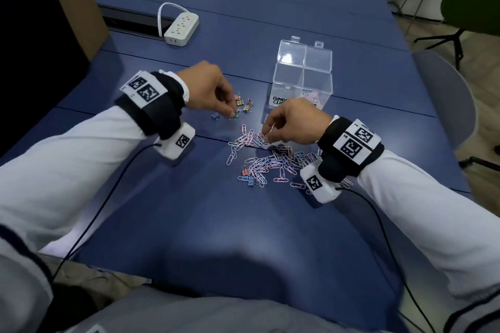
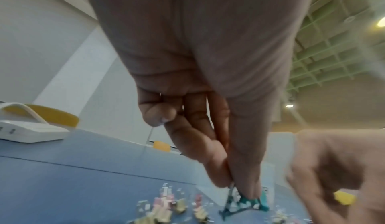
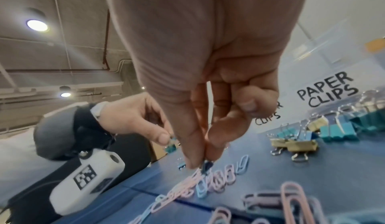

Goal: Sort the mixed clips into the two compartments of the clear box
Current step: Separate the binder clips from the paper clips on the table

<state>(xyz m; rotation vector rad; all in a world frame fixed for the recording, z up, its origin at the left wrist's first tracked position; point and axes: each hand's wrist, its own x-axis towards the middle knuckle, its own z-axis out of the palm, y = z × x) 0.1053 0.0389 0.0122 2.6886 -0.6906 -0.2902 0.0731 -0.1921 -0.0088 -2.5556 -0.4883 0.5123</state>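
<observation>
A clear two-compartment box [image 1: 303,76] stands open on the blue table, with some pink paper clips in its right half. A pile of pastel paper clips [image 1: 270,162] lies in front of it, and a small group of binder clips [image 1: 243,105] lies to its left. My left hand [image 1: 233,113] pinches the wire handle of a teal binder clip [image 2: 248,203] that touches the table. My right hand [image 1: 266,138] pinches a small dark blue clip [image 3: 206,165] at the pile's far edge; its kind is unclear. The box labels [image 3: 327,91] read BINDER CLIPS and PAPER CLIPS.
A white power strip [image 1: 181,27] lies at the back left beside a cardboard box [image 1: 75,8]. A grey chair [image 1: 446,94] stands at the table's right edge. Thin cables run from both wrist cameras toward me. A few binder clips [image 1: 247,176] sit in the pile's near side.
</observation>
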